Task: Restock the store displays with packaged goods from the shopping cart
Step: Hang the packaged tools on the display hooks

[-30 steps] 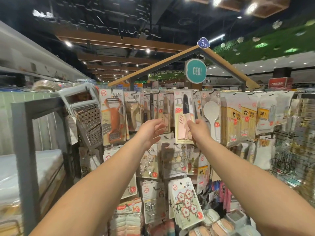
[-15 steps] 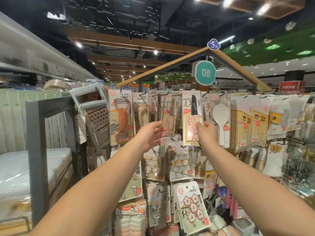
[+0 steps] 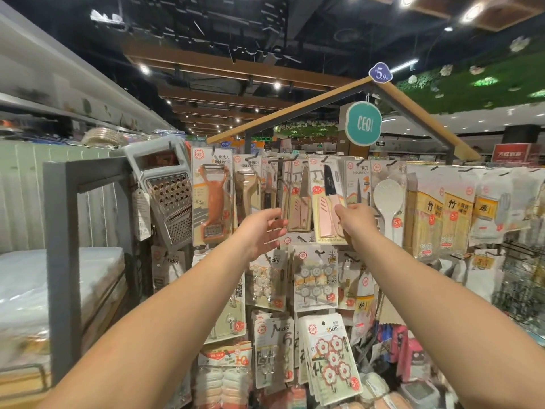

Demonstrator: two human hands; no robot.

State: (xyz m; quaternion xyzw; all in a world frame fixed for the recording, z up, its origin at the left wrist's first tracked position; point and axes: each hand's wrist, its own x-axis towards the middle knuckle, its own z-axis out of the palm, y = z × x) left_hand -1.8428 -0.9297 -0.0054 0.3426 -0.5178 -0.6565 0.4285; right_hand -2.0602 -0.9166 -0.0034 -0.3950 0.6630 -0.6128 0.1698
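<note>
A peg display rack with a slanted wooden roof carries rows of carded goods on hooks. The top row holds a metal grater, an orange peeler pack, knife packs, scissors and a white rice spoon. Below hang sticky hook cards.

One head-worn wide-angle view faces forward and slightly upward, close to a hanging display rack at frame centre, ceiling across the top
</note>
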